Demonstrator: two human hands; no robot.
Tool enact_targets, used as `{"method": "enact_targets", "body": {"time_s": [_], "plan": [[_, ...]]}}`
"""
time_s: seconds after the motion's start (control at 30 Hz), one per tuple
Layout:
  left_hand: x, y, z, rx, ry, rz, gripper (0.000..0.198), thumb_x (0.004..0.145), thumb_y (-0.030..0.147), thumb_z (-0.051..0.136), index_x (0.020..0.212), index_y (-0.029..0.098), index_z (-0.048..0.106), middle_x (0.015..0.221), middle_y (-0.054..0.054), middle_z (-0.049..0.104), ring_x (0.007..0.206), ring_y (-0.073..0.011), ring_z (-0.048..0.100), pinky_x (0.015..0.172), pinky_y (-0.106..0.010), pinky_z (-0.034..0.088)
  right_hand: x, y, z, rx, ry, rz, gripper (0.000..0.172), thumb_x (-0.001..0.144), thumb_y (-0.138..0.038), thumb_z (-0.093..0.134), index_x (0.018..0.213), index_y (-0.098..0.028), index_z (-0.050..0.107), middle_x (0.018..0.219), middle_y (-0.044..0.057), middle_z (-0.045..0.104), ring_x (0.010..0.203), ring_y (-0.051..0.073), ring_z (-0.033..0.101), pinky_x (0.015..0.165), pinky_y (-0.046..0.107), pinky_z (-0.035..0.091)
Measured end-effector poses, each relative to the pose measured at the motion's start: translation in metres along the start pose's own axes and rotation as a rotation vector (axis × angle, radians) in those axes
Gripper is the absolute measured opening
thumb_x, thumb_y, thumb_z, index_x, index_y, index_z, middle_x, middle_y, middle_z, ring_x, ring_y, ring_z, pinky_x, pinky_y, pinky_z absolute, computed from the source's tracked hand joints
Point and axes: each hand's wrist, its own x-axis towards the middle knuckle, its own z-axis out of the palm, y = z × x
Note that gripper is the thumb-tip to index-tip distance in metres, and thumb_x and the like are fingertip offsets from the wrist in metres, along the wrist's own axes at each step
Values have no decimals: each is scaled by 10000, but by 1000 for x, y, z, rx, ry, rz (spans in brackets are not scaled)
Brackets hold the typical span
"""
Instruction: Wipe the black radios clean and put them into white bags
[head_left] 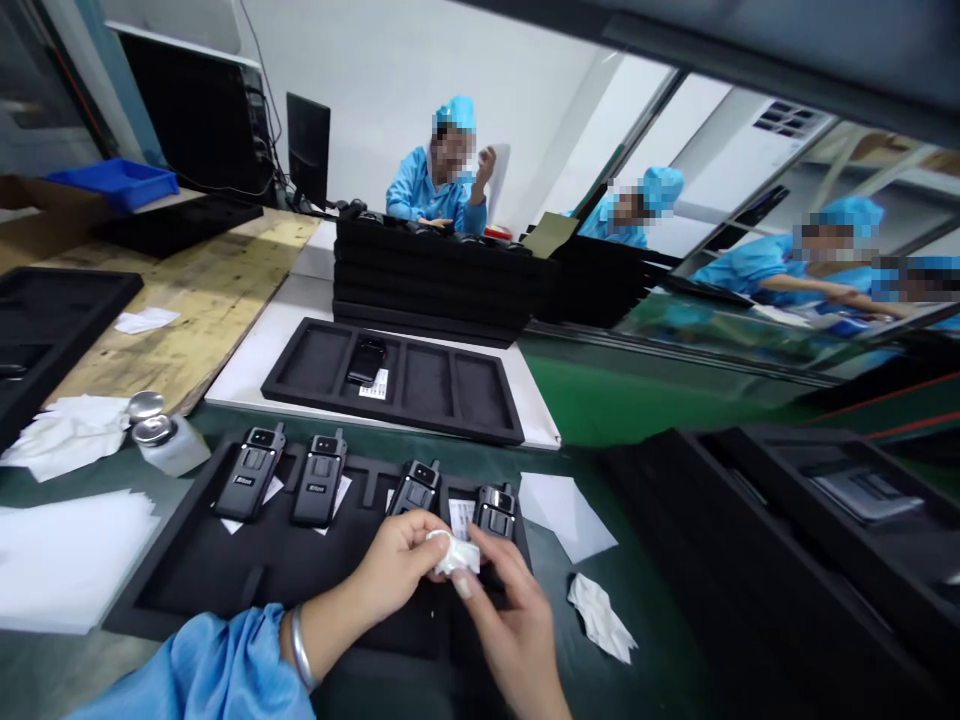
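Observation:
A small crumpled white tissue (460, 556) is pinched between the thumb and fingers of my left hand (397, 562). My right hand (514, 612) closes on its other side with thumb and forefinger. Both hands are above a black foam tray (210, 575) that carries several black walkie-talkie-like handsets. One handset (495, 508) sits just beyond my right fingers, and another handset (414, 488) lies beyond my left hand. Farther left are a third handset (319, 485) and one more handset (251, 480). White printed labels peek out beside them.
A metal-capped bottle (171, 445), tissues (71, 435) and white sheets (67, 560) lie to the left. Another crumpled tissue (601, 615) lies to the right. Ahead, a foam tray (480, 425) holds one device, before stacked black trays (435, 285). Several people in blue work beyond.

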Motion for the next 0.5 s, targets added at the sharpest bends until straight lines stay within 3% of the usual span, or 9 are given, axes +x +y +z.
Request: {"method": "enact_targets", "body": {"time_s": [0.13,0.27,0.37,0.5], "plan": [[-4,5,0,-47,-5,-46,499,764,540,711,1027,118,661,832,-66,693,690,-148,627,616,-247,499,-1,4,-8,182,26,205,437,874,-416,643,1275,-245,623,1033,83,686,870,214,647,790,352,531],[-5,4,1,-88,-68,-103,557,733,399,715,1213,135,617,849,-51,690,658,-141,617,607,-250,494,4,-3,0,263,1,255,298,797,-463,714,962,-222,775,1051,97,693,979,255,629,859,358,497],[-3,3,-3,-104,-114,-145,603,663,263,680,1249,141,614,718,-5,651,546,-103,546,540,-213,437,7,-6,10,487,71,444,293,734,-478,771,770,-188,780,895,79,712,777,201,619,680,291,487],[-2,7,-10,-104,-148,-204,606,586,195,640,1188,130,662,703,-16,648,519,-106,532,492,-202,402,10,-6,13,694,126,626,390,628,-521,831,739,-155,758,644,43,677,545,149,544,508,253,422]]}}
